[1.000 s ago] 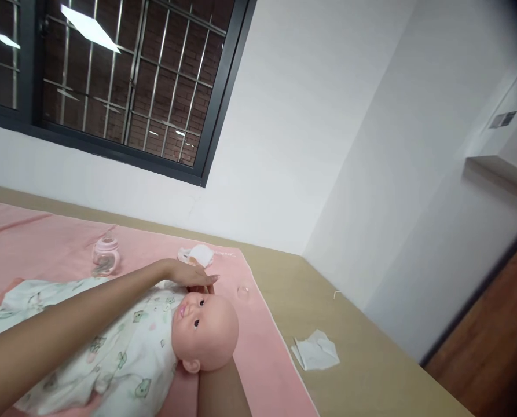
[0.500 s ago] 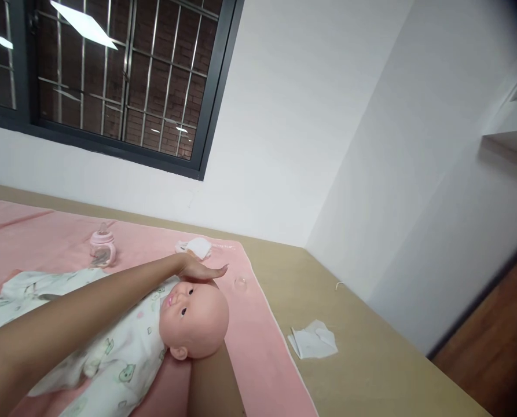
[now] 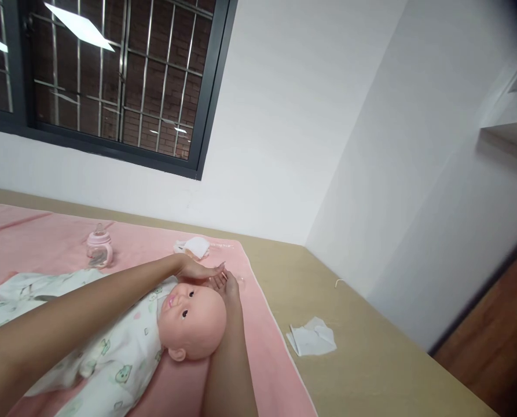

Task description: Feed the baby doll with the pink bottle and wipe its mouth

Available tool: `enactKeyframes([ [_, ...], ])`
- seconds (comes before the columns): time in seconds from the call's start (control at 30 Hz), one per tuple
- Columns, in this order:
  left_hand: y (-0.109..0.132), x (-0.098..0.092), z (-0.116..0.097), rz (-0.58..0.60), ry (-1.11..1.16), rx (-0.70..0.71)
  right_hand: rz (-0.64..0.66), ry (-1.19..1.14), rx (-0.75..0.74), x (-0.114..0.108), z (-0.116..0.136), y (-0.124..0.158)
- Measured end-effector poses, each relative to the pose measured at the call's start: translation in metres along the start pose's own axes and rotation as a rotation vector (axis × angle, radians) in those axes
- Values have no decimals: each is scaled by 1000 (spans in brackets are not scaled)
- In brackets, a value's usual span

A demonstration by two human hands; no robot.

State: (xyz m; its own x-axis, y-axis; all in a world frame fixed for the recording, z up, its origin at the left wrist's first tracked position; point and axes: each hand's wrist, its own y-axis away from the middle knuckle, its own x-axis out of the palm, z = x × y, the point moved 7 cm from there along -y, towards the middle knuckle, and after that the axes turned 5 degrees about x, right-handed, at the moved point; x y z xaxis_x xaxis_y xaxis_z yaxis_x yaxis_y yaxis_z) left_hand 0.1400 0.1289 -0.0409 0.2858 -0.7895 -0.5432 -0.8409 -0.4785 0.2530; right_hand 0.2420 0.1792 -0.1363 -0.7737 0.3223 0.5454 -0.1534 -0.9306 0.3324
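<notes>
A bald baby doll (image 3: 195,324) in a white printed outfit lies on its back on a pink mat (image 3: 275,370), head toward the right. My left arm stretches across the doll's body. My left hand (image 3: 200,269) is at the far side of its head, fingers extended, partly hidden by the wrist. Past the crown is my right hand (image 3: 227,285), palm turned up with loosely bent fingers close to the left fingertips. The right forearm runs along the top of the head. Nothing shows in either hand; whether they touch the doll I cannot tell.
A pink baby bottle with handles (image 3: 99,248) stands beyond the doll. White crumpled cloth (image 3: 196,248) lies near the mat's far edge. A small clear round item (image 3: 241,282) sits behind my right hand. Folded white tissue (image 3: 312,337) rests on the wooden surface (image 3: 371,370) at right.
My right hand has come out from behind the doll's head, moving right to its crown, and its fingers now show. My left hand stays almost where it was.
</notes>
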Motion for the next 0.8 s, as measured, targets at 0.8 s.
enactKeyframes([
  [0.8, -5, -66, 45, -338, 5, -229, -56, -124, 38, -16, 4, 6],
])
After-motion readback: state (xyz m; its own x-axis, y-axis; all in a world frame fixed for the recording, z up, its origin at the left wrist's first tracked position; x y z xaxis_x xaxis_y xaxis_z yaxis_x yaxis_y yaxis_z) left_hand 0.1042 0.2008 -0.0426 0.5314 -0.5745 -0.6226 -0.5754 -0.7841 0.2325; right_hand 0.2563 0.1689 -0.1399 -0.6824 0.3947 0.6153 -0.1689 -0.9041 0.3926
